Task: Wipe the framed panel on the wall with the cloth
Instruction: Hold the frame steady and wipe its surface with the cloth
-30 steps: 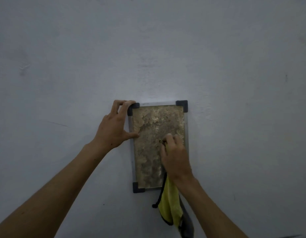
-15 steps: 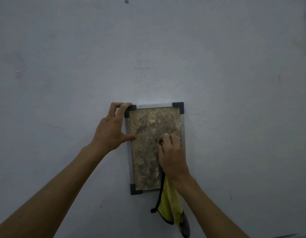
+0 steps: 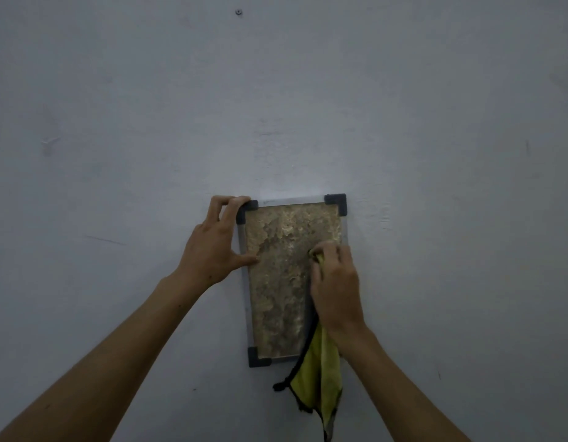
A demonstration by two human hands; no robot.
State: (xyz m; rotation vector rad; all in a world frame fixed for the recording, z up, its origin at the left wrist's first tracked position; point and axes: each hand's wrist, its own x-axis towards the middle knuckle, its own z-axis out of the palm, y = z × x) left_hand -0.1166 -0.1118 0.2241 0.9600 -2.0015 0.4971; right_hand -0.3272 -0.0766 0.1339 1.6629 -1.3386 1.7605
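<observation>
A small upright framed panel (image 3: 277, 282) hangs on the wall, with a mottled brown-gold face, a pale frame and dark corner caps. My left hand (image 3: 212, 244) grips its upper left corner: fingers curl over the top cap and the thumb lies on the left edge. My right hand (image 3: 335, 282) holds a yellow cloth (image 3: 317, 374) with black trim and presses it against the right half of the panel. The rest of the cloth hangs down below my wrist, past the frame's bottom edge. My right hand and the cloth hide the panel's lower right corner.
The pale grey wall (image 3: 435, 154) fills the view all around the panel. A small screw or hole (image 3: 239, 12) sits high up, left of centre. Faint scuffs mark the wall at the left (image 3: 49, 145).
My right hand with the cloth has shifted to the right across the panel's face. My left hand keeps its hold on the upper left corner.
</observation>
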